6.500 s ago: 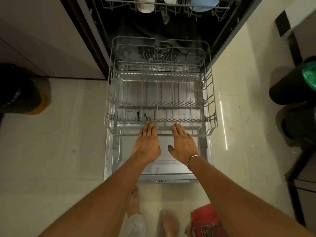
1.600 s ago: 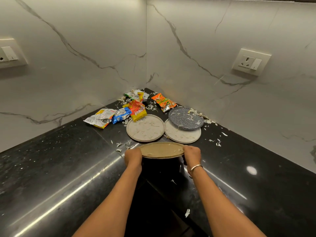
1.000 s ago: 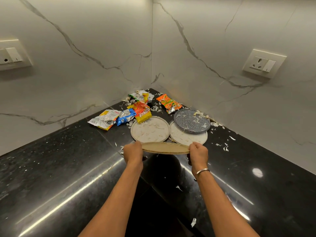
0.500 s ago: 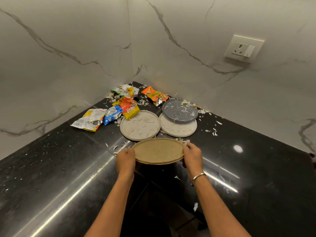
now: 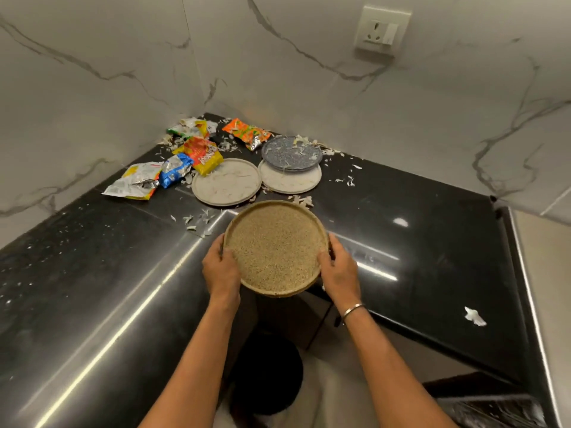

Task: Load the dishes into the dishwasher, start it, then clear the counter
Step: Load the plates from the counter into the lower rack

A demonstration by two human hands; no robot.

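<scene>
A round speckled tan plate (image 5: 275, 247) is held over the inner corner of the black counter (image 5: 92, 273), tilted so its face shows. My left hand (image 5: 221, 268) grips its left rim and my right hand (image 5: 338, 270) its right rim. Farther back on the counter lie a cream plate (image 5: 227, 182), a second cream plate (image 5: 289, 183) and a grey speckled plate (image 5: 290, 153) resting partly on that one. All three carry white scraps.
Several crumpled snack wrappers (image 5: 185, 156) and white scraps (image 5: 197, 222) litter the counter's back corner. A wall socket (image 5: 381, 29) sits on the marble backsplash. A black round bin (image 5: 268, 375) stands on the floor below the counter's corner. One white scrap (image 5: 474, 316) lies at the right.
Both hands have drawn the tan plate back from the other plates toward the counter's edge and tipped it up, so its face now shows. Earlier I was at the dishwasher's lower rack.
</scene>
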